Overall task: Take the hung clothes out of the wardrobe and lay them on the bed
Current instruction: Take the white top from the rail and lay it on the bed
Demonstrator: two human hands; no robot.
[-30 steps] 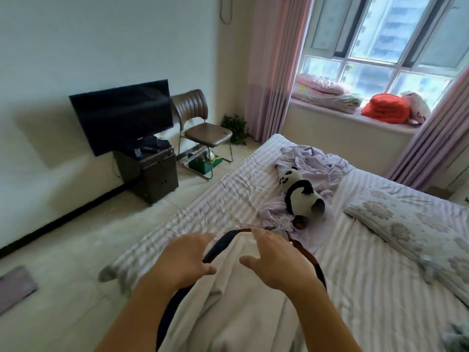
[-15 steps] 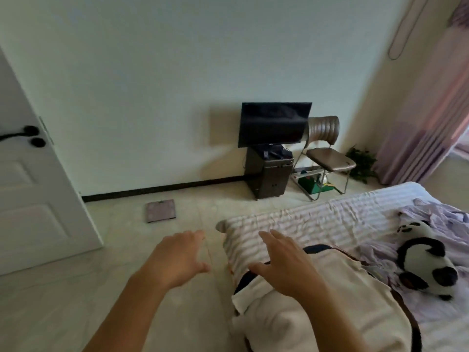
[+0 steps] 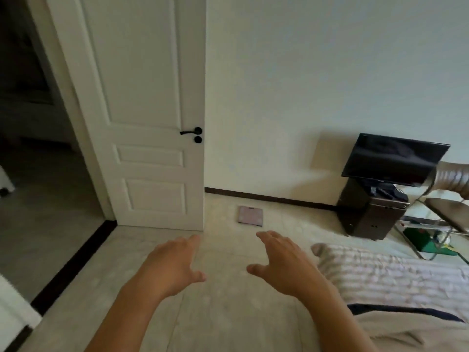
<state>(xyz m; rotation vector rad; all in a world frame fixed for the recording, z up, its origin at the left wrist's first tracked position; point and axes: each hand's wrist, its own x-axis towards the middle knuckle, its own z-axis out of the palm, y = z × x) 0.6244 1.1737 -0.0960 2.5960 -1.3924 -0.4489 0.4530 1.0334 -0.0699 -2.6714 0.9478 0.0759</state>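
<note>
Now both hands have left the beige garment [image 3: 411, 329], which lies on the striped bed [image 3: 396, 270] at lower right, cut off by the frame edge. Left hand [image 3: 170, 268] and right hand [image 3: 286, 265] hover over the floor, fingers loosely spread, holding nothing. Ahead stand a white door [image 3: 147, 110], a floor scale [image 3: 250, 215] and a television [image 3: 393, 160]; the doorway beyond is dark and blurred.

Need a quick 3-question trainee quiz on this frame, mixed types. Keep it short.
1. True or false: the left hand grips a hanger.
2. Which lies on the bed? A) cream garment with dark trim B) laptop C) shoes
3. Fill in: the flat scale sits on the ____, between the white door and the TV stand.

Key: 1 false, both it and the right hand hold nothing; 2 A; 3 floor.
</note>
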